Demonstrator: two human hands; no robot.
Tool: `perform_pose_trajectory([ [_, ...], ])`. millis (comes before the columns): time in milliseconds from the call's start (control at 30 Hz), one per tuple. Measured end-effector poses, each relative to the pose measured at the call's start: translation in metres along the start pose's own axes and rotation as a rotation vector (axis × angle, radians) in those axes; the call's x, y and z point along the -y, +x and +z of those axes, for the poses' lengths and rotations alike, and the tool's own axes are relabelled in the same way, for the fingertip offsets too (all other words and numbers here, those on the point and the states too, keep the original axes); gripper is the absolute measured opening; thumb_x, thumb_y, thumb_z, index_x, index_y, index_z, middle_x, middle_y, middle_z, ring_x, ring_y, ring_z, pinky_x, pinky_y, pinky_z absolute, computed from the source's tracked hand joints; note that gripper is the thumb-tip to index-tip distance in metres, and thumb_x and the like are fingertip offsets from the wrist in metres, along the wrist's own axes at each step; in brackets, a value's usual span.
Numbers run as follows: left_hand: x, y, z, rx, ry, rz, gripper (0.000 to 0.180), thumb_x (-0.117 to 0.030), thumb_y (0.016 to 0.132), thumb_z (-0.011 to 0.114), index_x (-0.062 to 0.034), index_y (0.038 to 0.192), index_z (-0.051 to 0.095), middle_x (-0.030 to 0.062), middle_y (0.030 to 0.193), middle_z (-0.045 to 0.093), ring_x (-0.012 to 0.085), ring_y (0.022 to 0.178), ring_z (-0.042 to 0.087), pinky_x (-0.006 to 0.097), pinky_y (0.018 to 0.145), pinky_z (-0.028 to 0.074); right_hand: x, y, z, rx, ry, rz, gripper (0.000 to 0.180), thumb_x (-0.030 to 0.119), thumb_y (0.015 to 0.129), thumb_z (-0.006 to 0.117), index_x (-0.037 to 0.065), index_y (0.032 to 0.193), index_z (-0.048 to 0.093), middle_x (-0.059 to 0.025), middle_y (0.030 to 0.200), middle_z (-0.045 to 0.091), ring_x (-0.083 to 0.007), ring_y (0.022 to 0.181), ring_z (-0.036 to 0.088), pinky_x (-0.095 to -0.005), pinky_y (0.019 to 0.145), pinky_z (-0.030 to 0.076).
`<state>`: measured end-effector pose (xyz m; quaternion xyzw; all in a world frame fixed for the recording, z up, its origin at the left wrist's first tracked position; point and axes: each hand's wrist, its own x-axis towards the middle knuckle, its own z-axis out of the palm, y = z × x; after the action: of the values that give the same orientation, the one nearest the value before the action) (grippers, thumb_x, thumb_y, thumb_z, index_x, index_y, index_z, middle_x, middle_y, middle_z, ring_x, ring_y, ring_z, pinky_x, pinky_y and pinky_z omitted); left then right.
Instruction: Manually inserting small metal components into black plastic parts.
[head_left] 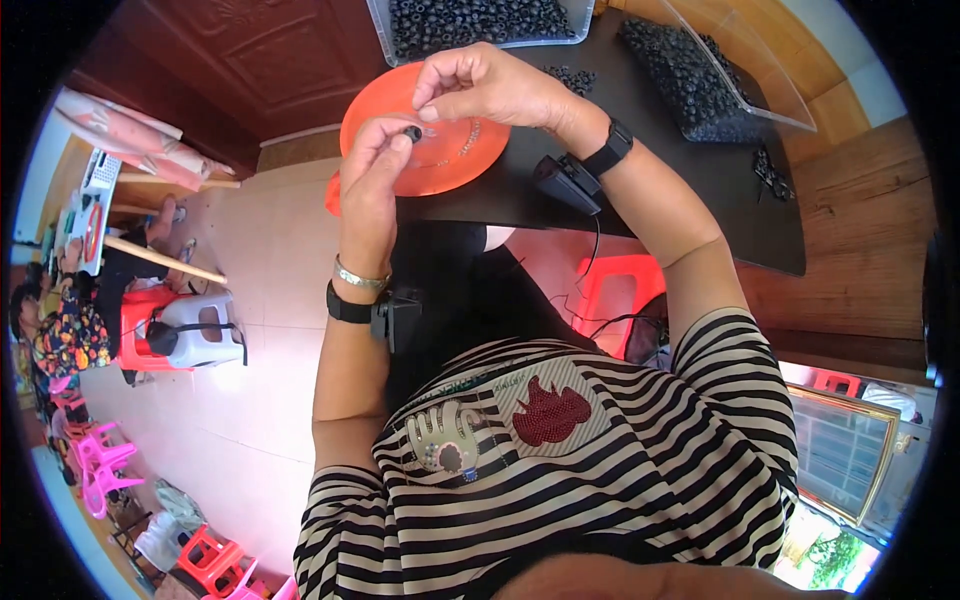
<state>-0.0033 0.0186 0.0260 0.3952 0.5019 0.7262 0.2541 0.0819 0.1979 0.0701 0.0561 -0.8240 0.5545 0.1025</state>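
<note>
Over a shallow orange-red basin (445, 182) on the dark table, both hands work close together. My left hand (370, 170) pinches a small black ring-shaped part (412, 132) between thumb and fingertips. Just above and to the right, my right hand (490, 90) has its thumb and index finger pressed together; whatever they hold is too small to make out. Small silvery pieces (470, 137) lie scattered in the basin. A similar black part in bulk fills a clear plastic bin (545, 43) beyond my hands.
At the right, a clear container (752, 105) stands by a mass of black parts (680, 75). Loose parts (572, 80) and a dark cluster (770, 177) lie on the table (680, 190). A red stool (620, 280) is below its edge. Another person (75, 320) sits at far left.
</note>
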Motion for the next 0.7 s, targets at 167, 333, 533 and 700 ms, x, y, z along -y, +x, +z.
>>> perform_pose_trajectory([
  [167, 0.026, 0.015, 0.004, -0.146, -0.286, -0.113, 0.018, -0.013, 0.092, 0.049, 0.0018, 0.099, 0.055, 0.0109, 0.097, 0.060, 0.0205, 0.086, 0.061, 0.031, 0.077, 0.048, -0.017, 0.009, 0.006, -0.089, -0.142, 0.021, 0.012, 0.007, 0.082, 0.065, 0.001, 0.093, 0.063, 0.0003, 0.082, 0.064, -0.0063, 0.077, 0.058, -0.0226, 0.072, 0.047],
  [333, 0.014, 0.025, -0.009, -0.245, -0.354, -0.052, 0.017, -0.013, 0.092, 0.048, 0.0015, 0.097, 0.054, 0.0138, 0.094, 0.061, 0.0251, 0.086, 0.061, 0.033, 0.077, 0.049, -0.030, 0.005, -0.009, -0.105, -0.320, 0.054, 0.014, 0.007, 0.081, 0.065, 0.000, 0.093, 0.064, -0.0021, 0.081, 0.064, -0.0085, 0.074, 0.059, -0.0243, 0.069, 0.049],
  [533, 0.008, 0.008, -0.021, -0.247, -0.398, -0.091, 0.019, -0.016, 0.093, 0.048, 0.0010, 0.098, 0.054, 0.0140, 0.096, 0.061, 0.0256, 0.086, 0.061, 0.033, 0.077, 0.048, -0.022, -0.001, -0.006, 0.034, -0.491, 0.080, 0.013, 0.011, 0.078, 0.066, 0.003, 0.088, 0.065, -0.0057, 0.077, 0.066, -0.0125, 0.070, 0.062, -0.0267, 0.065, 0.049],
  [700, 0.007, -0.004, -0.019, -0.237, -0.440, -0.128, 0.020, -0.017, 0.093, 0.047, 0.0010, 0.099, 0.054, 0.0145, 0.097, 0.060, 0.0253, 0.087, 0.061, 0.033, 0.077, 0.048, -0.016, -0.008, 0.006, 0.130, -0.838, 0.093, 0.013, 0.016, 0.070, 0.064, 0.005, 0.075, 0.063, -0.0080, 0.067, 0.062, -0.0237, 0.067, 0.062, -0.0362, 0.061, 0.048],
])
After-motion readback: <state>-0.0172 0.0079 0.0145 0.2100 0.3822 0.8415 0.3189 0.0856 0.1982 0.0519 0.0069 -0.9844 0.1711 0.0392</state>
